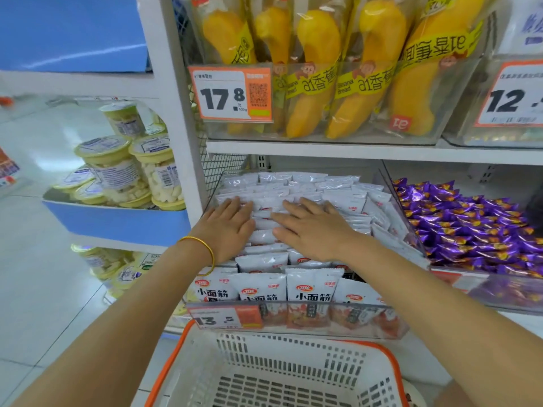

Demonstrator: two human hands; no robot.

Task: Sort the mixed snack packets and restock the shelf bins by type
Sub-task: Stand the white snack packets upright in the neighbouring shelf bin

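Jars [123, 171], left of centre: round clear plastic with pale yellow lids, holding white pieces, stacked in a blue tray [117, 224].

Bangle [202, 248], thin gold, on the left wrist.

Left hand [227, 229], centre: palm down, fingers spread and flat on the white packets [293, 189].

White packets: glossy foil pillows with crimped edges, lying in rows and filling the clear plastic bin [296, 318]; front row upright with red-and-black print.

Right hand [311, 230]: palm down just beside the left, fingers spread and flat on the same packets.

Basket [282, 374], bottom centre: white slotted plastic, orange rim.

Banana breads [317, 63], upper centre: long yellow loaves in clear wrap, standing upright.

Purple sweets [470, 227], right: shiny twisted foil, heaped in the next bin.
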